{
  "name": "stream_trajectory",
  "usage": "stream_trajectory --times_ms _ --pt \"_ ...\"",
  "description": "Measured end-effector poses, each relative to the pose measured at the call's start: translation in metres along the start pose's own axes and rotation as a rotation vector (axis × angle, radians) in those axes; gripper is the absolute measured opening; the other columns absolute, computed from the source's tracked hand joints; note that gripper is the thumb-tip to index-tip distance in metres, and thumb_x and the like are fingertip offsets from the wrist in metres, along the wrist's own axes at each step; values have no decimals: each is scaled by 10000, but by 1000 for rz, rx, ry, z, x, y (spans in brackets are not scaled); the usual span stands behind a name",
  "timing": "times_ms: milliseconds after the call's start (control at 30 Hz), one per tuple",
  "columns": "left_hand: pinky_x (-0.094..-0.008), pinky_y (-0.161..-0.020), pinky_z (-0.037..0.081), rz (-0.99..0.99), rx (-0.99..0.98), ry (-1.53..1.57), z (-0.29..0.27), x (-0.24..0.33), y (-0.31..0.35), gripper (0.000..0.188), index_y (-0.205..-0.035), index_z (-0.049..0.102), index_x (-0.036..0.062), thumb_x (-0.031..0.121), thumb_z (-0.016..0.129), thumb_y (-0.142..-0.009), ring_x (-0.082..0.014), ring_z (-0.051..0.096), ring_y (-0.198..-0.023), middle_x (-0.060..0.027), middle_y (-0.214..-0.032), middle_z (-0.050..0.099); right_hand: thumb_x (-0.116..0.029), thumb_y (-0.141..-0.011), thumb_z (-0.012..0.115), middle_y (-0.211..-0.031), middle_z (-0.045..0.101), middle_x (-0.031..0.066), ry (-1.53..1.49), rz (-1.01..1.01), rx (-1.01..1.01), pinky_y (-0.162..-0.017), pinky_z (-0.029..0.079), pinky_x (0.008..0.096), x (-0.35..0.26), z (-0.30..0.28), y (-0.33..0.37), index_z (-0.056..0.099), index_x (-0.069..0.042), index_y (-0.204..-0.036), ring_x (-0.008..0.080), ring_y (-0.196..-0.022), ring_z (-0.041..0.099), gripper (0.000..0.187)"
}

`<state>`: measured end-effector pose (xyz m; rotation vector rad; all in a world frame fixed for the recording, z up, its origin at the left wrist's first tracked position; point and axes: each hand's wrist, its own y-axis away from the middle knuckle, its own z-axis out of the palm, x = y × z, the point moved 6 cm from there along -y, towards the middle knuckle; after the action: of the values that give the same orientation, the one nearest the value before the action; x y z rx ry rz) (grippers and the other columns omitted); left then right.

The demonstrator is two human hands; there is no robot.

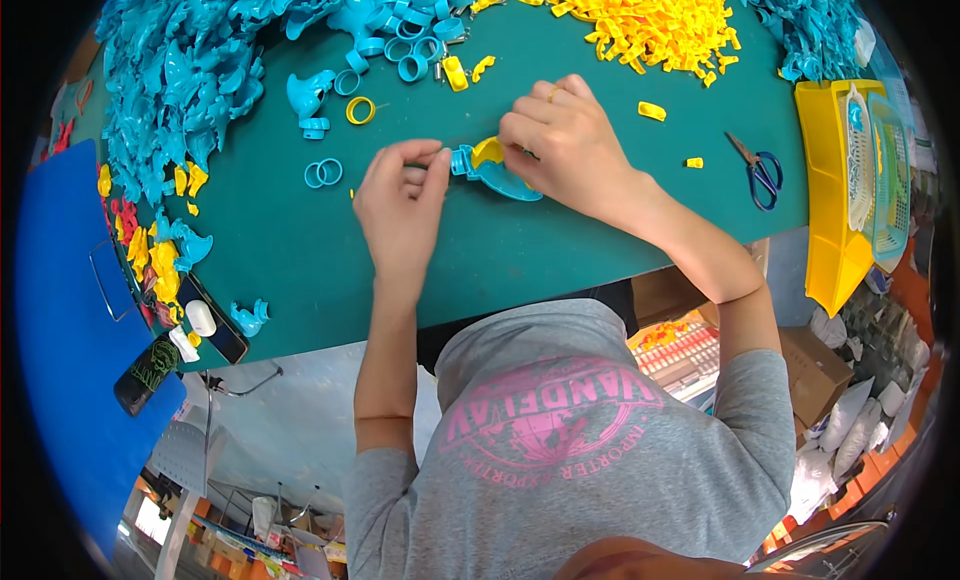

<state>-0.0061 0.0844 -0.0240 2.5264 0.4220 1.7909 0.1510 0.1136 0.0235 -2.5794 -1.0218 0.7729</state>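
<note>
Between my two hands, just above the green tabletop, is a blue plastic toy part (512,184) with a curved body and a narrow ridged end. A yellow plastic piece (488,152) sits against its upper side. My left hand (402,205) pinches the narrow end between thumb and fingertips. My right hand (565,140) is closed over the other side, its fingers bent down on the yellow piece and the blue body. Those right fingertips are partly hidden. Left of my hands lie a pair of joined blue rings (323,173) and a yellow ring (360,111).
A big heap of blue plastic parts (180,90) covers the table's far left. Small yellow parts (640,20) are piled at the back. Scissors (762,175) lie at right, near a yellow tray (835,200). A phone (215,320) rests by the front left edge.
</note>
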Motion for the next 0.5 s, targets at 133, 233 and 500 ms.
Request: stream_trajectory --times_ms 133,233,500 --pt "-276 -588 491 591 -115 -160 16 37 38 173 -878 634 36 43 699 -717 -161 595 -691 -54 -816 603 -35 -596 672 -635 464 15 -33 31 11 -638 344 307 1 1 4 500 -99 -661 186 -672 482 195" --pt "-317 -658 476 682 -248 -222 29 35 46 178 -838 640 61 65 718 -679 -210 568 -758 -33 -840 589 -38 -597 674 -638 461 13 -33 30 28 -638 344 310 1 -1 5 499 -102 -662 186 -676 480 197" --pt "-307 -659 476 707 -275 -174 25 33 37 182 -850 646 65 73 720 -683 -202 574 -750 -47 -853 587 -26 -621 676 -664 502 4 9 82 40 -644 339 305 -1 1 12 526 -94 -685 184 -672 489 177"
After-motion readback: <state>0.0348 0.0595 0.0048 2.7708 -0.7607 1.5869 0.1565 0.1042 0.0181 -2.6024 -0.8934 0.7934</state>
